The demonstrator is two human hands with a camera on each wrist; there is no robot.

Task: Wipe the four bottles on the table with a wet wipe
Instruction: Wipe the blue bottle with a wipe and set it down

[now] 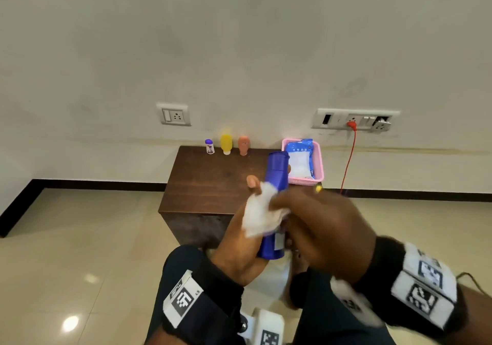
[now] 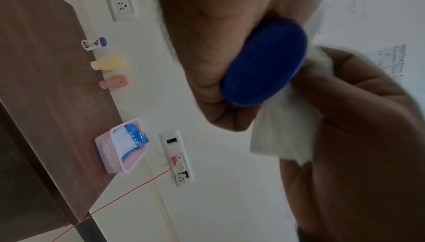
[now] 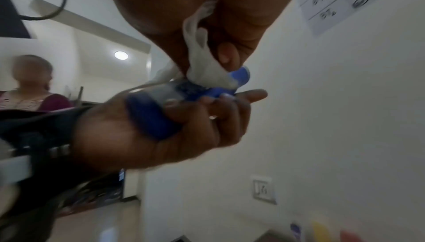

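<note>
- The person's left hand is curled round the lower body of the blue bottle, held in the air on the near side of the table, cap end pointing far toward the wall.
- The right hand has its fingers bunched on the wet wipe and presses it against the bottle's side, about the middle of its length.
- In the right wrist view the left fingers wrap under the bottle while the wipe lies on its upper face, pinched there by the right hand's fingertips.
- In the left wrist view the bottle's flat end sits in the left palm, with the wipe folded between it and the right hand.
- As a judgement, this bottle is in the middle of being wiped; whether its whole surface has been covered cannot be told.
- Three more bottles stand upright in a row at the far edge of the table: a small white bottle with a purple cap, a yellow bottle and an orange bottle.
- Whether any of those three has already been wiped is not shown; if not, most of the task is left.
- A pink basket at the far right of the table holds the wipes pack.
</note>
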